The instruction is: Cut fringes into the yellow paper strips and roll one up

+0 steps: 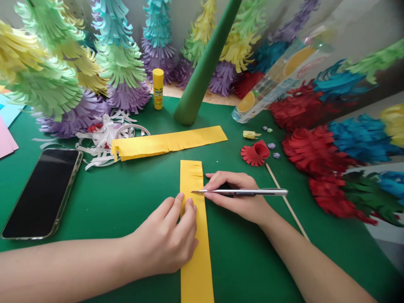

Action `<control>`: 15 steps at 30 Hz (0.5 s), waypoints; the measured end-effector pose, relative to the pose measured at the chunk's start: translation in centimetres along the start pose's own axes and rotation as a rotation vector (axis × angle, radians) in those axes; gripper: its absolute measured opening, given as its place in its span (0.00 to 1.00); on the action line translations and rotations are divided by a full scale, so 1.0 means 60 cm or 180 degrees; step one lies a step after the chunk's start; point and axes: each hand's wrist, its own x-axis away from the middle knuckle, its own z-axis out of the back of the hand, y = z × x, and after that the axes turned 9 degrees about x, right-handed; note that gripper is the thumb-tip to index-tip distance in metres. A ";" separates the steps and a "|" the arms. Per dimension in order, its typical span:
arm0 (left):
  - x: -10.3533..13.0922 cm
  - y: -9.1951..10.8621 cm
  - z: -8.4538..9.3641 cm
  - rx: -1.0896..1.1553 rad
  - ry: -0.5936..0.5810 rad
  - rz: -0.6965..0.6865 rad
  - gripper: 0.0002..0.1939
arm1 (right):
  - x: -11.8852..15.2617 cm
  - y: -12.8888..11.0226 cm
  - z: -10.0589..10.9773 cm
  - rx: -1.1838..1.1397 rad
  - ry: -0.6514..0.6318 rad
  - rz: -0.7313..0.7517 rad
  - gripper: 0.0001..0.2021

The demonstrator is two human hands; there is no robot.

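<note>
A long yellow paper strip [199, 277] lies lengthwise in front of me, with short slits along its upper right edge. My left hand [176, 235] presses it against the table, fingers bent and fingertips on the paper. In my right hand [243, 191] is a slim silver craft knife [265, 192], pinched near its blade. The blade tip rests at the strip, just above my left fingertips. Beyond both hands a second yellow strip [170, 142] with a slit edge lies crosswise. Farther back stands a bare green paper cone [198, 75].
A phone [41, 193] lies at left, near shredded white paper and a tape ring [132, 127]. A glue stick [158, 90] stands behind. A red paper curl [255, 152] and a wooden stick [288, 206] are at right. Fringed paper cones [121, 63] line the back and right side.
</note>
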 end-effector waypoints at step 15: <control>-0.002 0.000 -0.001 0.0037 0.0056 0.0029 0.19 | -0.003 -0.003 0.003 0.0159 -0.0180 0.0014 0.02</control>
